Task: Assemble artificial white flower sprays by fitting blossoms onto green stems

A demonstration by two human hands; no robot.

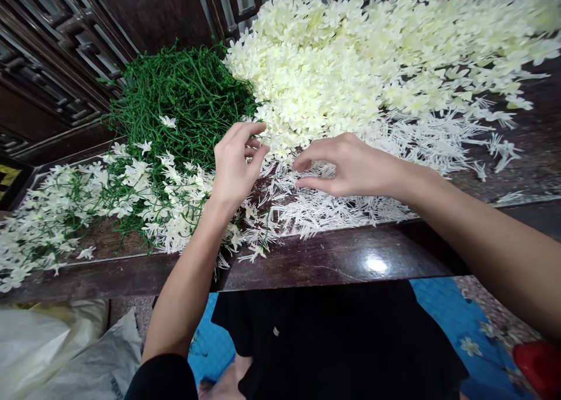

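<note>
Far left: white sprigs (65,213) on green stalks, strewn over the dark tabletop (350,260). Behind them, a tangled heap of bare green stems (184,96). Next, the left hand (236,160), raised just above the sprigs, fingers curled in toward the thumb; cannot tell whether anything sits pinched there. Just beside it, the right hand (346,169), forefinger and thumb slightly apart, tips down on a spread of white spiky pieces (333,213) near the front edge. Behind and rightward, a broad pile of cream petals (350,55).
</note>
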